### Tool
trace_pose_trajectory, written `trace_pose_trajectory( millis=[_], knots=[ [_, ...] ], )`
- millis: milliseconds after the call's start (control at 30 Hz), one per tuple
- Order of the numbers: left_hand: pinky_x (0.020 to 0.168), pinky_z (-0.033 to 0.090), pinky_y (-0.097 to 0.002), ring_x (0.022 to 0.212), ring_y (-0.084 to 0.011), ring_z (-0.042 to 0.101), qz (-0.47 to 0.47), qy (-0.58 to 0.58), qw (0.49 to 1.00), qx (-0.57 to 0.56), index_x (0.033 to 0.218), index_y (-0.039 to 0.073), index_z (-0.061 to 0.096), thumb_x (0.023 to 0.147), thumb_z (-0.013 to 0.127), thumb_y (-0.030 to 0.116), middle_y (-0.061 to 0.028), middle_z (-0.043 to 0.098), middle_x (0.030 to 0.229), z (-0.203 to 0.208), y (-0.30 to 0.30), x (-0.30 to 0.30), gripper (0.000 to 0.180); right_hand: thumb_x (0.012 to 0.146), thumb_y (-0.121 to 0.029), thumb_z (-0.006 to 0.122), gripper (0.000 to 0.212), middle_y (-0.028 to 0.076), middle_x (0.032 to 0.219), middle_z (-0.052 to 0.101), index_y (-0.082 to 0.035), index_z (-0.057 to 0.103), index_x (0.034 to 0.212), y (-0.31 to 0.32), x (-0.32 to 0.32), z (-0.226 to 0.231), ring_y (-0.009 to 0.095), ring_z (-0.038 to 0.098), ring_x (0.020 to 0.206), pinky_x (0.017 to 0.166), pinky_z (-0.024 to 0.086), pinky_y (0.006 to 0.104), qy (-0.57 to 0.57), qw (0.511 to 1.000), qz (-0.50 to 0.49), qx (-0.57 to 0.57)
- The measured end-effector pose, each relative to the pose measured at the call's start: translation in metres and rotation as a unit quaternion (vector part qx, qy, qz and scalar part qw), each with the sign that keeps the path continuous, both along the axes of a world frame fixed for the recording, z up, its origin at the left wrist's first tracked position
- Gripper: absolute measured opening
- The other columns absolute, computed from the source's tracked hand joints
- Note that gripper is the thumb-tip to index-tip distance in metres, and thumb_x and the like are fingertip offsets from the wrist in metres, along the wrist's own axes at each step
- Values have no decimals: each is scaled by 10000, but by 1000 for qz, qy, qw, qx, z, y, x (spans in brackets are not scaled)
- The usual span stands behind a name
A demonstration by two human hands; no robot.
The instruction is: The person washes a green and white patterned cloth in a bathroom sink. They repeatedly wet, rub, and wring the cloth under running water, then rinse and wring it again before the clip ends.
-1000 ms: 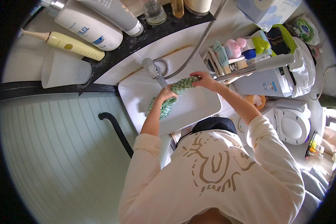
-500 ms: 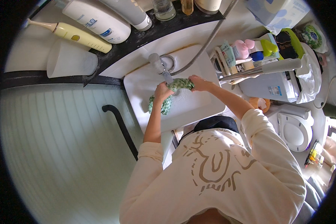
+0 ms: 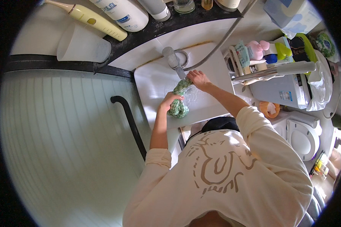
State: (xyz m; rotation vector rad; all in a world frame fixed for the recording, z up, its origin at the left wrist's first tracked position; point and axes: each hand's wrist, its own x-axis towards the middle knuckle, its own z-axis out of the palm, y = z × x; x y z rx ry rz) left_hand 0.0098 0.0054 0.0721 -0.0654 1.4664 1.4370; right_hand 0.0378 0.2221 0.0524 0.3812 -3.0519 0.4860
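Observation:
A green-and-white patterned cloth [image 3: 179,109], twisted into a thick roll, is stretched between my hands over the white sink [image 3: 212,96]. My left hand [image 3: 169,101] is wrapped round its middle, and a bunched end hangs below that grip, nearer to me. At the far end, just beside the spout of the tap [image 3: 172,59], my right hand [image 3: 199,79] closes on the cloth. Splashes of water show in the basin to the right of the cloth.
A black ledge [image 3: 163,28] behind the sink carries bottles, a white cup [image 3: 83,43] and a yellow electric toothbrush [image 3: 98,22]. A metal hose [image 3: 231,32] runs down to the tap. On the right stand a shelf of bottles and a toilet [image 3: 302,140]; a glass panel [image 3: 64,143] fills the left.
My right hand has come left, close to the spout, and my left hand has moved nearer to me. The cloth between them now runs steeply instead of level. The view has shifted slightly.

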Motion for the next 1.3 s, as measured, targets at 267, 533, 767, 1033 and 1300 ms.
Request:
trace_pose_trajectory(
  millis=[267,533,767,1033,1300],
  knots=[
    [613,449,-291,650,-150,570,69,214,969,-102,824,-7,613,548,733,59,-51,623,745,-36,44,3,308,768,-221,606,256,100,922,648,-55,630,962,46,-10,-10,163,605,755,642,481,310,-223,794,-237,-514],
    [647,469,-369,695,-318,607,-85,434,870,-217,775,-8,603,502,727,141,-182,627,747,-54,65,-28,335,841,-336,556,274,82,783,564,-68,563,899,66,48,-30,168,520,663,577,442,313,-380,383,-386,-748],
    [659,465,-383,731,-337,602,103,536,834,-76,871,-3,592,613,684,117,-172,622,766,-32,45,-9,300,859,-483,475,523,220,995,566,5,495,1045,35,55,-1,264,550,771,680,479,349,-498,211,-228,-810],
    [704,468,-412,776,-363,613,145,477,808,-315,846,3,618,570,689,154,-192,636,783,-17,3,4,323,844,-214,593,221,78,803,541,-28,542,953,-12,-3,-8,179,540,710,649,512,285,-432,332,-303,-782],
    [478,377,-287,541,-139,500,23,211,938,-274,628,-1,606,463,713,148,-33,571,628,-23,-26,-14,247,839,-199,593,266,37,913,595,-25,572,1040,-39,-7,-16,125,561,746,642,491,255,-286,678,-197,-648]
  ],
)
